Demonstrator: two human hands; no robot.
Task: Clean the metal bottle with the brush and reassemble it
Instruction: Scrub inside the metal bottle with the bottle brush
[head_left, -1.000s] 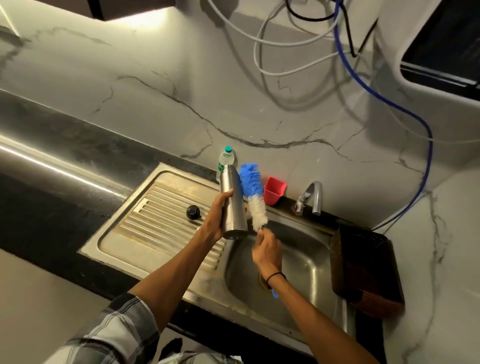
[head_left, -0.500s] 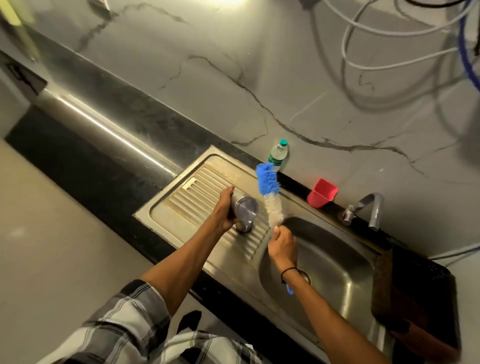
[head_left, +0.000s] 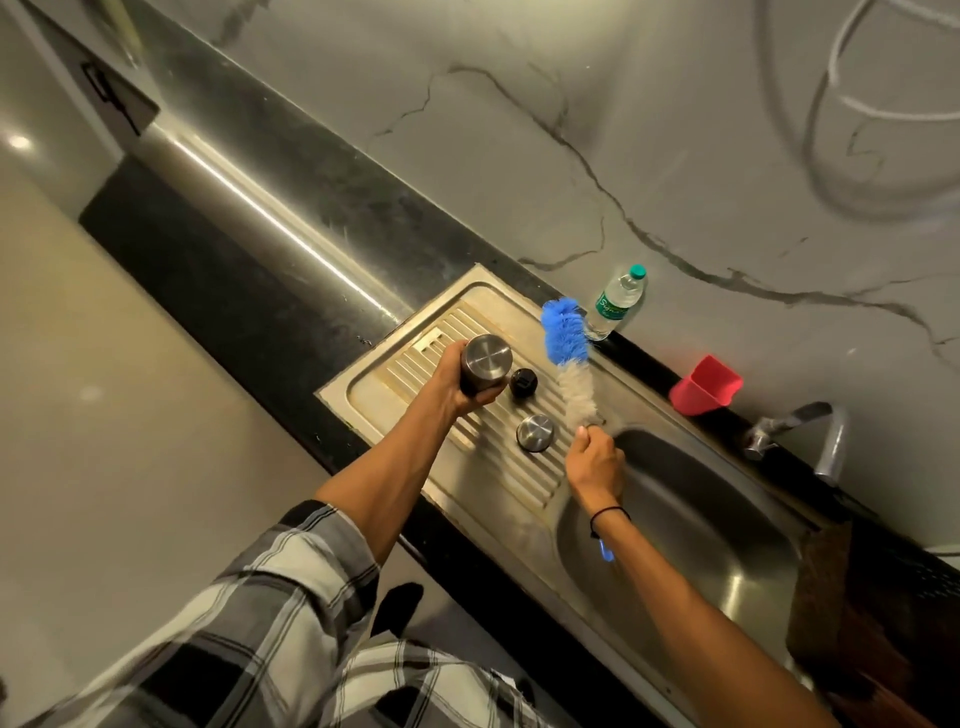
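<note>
My left hand (head_left: 452, 387) grips the metal bottle (head_left: 485, 364) over the ribbed drainboard (head_left: 415, 364); the bottle's flat round end faces the camera. My right hand (head_left: 595, 460) holds the bottle brush (head_left: 566, 358) by its handle, with the blue-and-white bristles pointing up and away, to the right of the bottle and apart from it. A black inner stopper (head_left: 523, 383) and a round metal cap (head_left: 535, 432) lie on the drainboard between my hands.
The steel sink basin (head_left: 727, 545) lies to the right, with a tap (head_left: 826, 441) behind it. A plastic water bottle (head_left: 615, 304) and a red cup (head_left: 706, 385) stand by the marble wall. A dark wooden board (head_left: 872, 649) sits at the sink's right edge.
The bottle has moved left over the drainboard with its flat end still toward the camera. The view has swung left and down, and the stopper and cap now show.
</note>
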